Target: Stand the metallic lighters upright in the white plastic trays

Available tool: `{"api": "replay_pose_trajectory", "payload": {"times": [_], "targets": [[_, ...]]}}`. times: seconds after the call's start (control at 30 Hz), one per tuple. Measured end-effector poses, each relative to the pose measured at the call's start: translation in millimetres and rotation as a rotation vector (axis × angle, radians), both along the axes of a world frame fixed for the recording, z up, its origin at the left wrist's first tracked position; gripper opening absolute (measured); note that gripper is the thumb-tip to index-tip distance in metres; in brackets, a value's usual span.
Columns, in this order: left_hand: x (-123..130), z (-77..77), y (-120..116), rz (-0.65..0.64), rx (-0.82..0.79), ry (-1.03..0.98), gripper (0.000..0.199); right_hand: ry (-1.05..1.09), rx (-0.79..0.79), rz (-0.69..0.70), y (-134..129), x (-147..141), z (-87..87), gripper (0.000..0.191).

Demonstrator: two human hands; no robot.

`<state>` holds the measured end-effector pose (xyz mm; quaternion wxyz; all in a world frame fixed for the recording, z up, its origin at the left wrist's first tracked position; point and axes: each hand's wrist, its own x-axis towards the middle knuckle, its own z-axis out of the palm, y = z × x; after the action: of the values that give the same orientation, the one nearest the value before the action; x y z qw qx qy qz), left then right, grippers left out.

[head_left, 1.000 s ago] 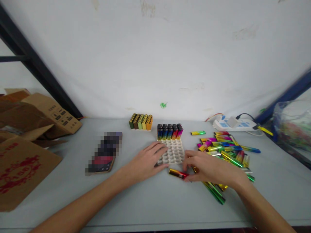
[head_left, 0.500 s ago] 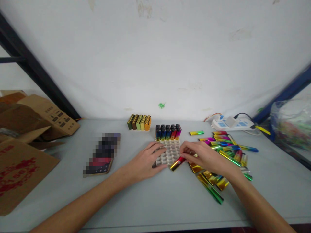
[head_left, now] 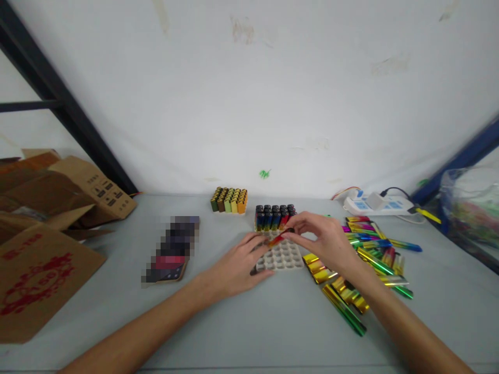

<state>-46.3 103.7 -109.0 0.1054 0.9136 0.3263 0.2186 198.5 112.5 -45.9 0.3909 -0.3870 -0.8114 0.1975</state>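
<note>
Near the centre of the frame, a red-and-gold cylinder [head_left: 277, 239] with a dark end was gripped between the thumb and fingers of the right hand [head_left: 322, 238]. It was held tilted above the white tray [head_left: 286, 258], its gold end lower and close to the fingers of the left hand [head_left: 244, 264]. The left hand was laid at the tray's left edge, palm down — its fingers were left loosely parted, not closed around anything that could be seen. Rows of dark-topped cylinders [head_left: 273, 218] were stood upright in the upper part of the tray. Just to the upper left, a block of green, brown and orange pieces [head_left: 229, 201] was set. Right of centre, shiny multicoloured cylinders [head_left: 374, 254] were strewn in a loose pile, partly hidden by the right arm. A white power strip [head_left: 358, 206] was placed above them, a blurred-out phone [head_left: 177, 254] was laid left of centre, and cardboard boxes [head_left: 42, 280] were crowded at the left edge.
</note>
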Motion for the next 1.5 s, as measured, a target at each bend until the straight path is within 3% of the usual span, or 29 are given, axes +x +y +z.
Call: {"api": "replay_pose_trajectory", "payload": {"times": [0.13, 0.43, 0.77, 1.0, 1.17, 1.5], "targets": [[-0.4, -3.6, -0.8, 0.016, 0.038, -0.004, 0.052, -0.089, 0.155, -0.011, 11.6, -9.0, 6.5, 0.017], [7.1, -1.0, -9.8, 0.065, 0.174, 0.156, 0.045, -0.151, 0.147, 0.034, 24.4, -27.0, -7.7, 0.015], [10.9, 2.3, -16.6, 0.089, 0.197, 0.177, 0.035, -0.274, 0.267, 0.064, 37.7, -40.4, -10.3, 0.02], [12.6, 3.5, -18.0, 0.073, 0.203, 0.212, 0.037, -0.45, 0.351, -0.114, 46.4, -47.0, -21.6, 0.032], [12.9, 4.7, -18.6, 0.076, 0.202, 0.224, 0.038, -0.509, 0.299, -0.279, 45.1, -57.1, -21.5, 0.037], [12.1, 2.0, -17.4, 0.085, 0.184, 0.199, 0.04, -0.639, 0.188, -0.364, 33.4, -78.0, -15.2, 0.035]]}}
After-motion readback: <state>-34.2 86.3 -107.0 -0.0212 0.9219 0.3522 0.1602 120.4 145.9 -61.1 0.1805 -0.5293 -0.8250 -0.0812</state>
